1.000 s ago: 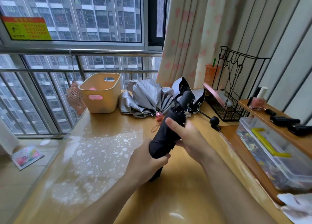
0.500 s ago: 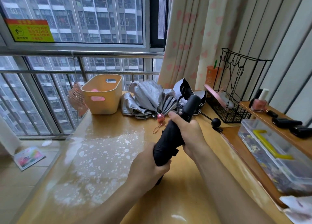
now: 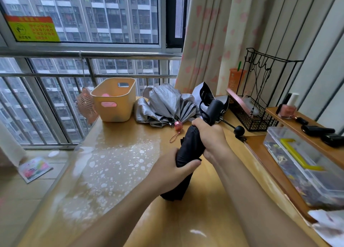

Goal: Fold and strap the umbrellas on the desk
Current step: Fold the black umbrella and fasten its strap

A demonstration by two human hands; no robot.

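Note:
A folded black umbrella (image 3: 189, 148) slants over the desk (image 3: 130, 172), its handle pointing up and away. My left hand (image 3: 173, 170) grips the lower part of its bundled canopy. My right hand (image 3: 210, 137) grips the upper part just below the black handle. Behind it, a silver umbrella (image 3: 163, 105) lies loosely collapsed near the window, with a pink ball handle (image 3: 178, 124) and cord toward me. A third umbrella, black and white (image 3: 204, 94), lies beside the silver one; its black knob (image 3: 239, 130) rests on the desk.
A yellow basket (image 3: 113, 99) stands at the desk's back left, a small pink fan (image 3: 85, 103) beside it. A black wire rack (image 3: 256, 114), a clear lidded box (image 3: 305, 163) and a low shelf with bottles line the right side. A window railing runs behind.
My right hand has slid up the black umbrella toward the handle. The umbrella has shifted a little to the right and away from me. My left hand keeps its grip.

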